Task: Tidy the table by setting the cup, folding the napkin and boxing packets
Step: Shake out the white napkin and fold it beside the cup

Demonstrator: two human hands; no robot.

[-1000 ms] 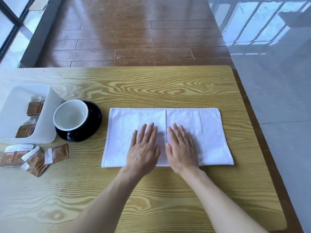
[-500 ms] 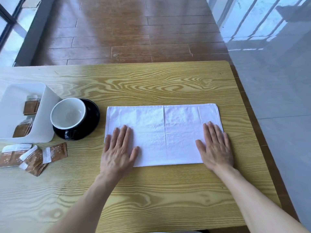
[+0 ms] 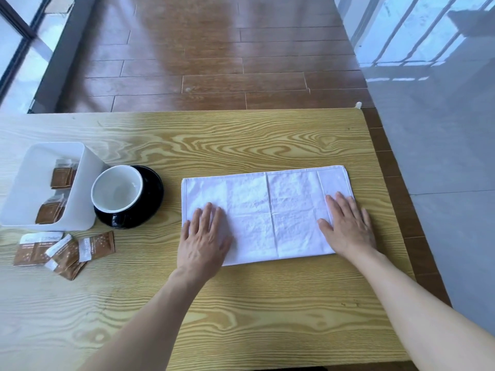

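A white napkin (image 3: 270, 210), folded into a long rectangle, lies flat in the middle of the wooden table (image 3: 241, 303). My left hand (image 3: 205, 236) presses palm-down on its near left corner with fingers spread. My right hand (image 3: 348, 226) lies flat on its near right end. A white cup (image 3: 116, 188) stands upright on a black saucer (image 3: 152, 194) to the left of the napkin. Further left, a white box (image 3: 85, 199) holds some brown packets (image 3: 63, 176). Several more brown packets (image 3: 64, 250) lie loose on the table in front of the box.
The table's right edge (image 3: 385, 210) runs close to my right hand, with grey floor beyond it. Brown wooden floorboards (image 3: 214, 62) lie past the far edge.
Both hands slid apart from the napkin's middle to its left and right ends, smoothing it flat. In the last half second they barely moved. The view shifted slightly.
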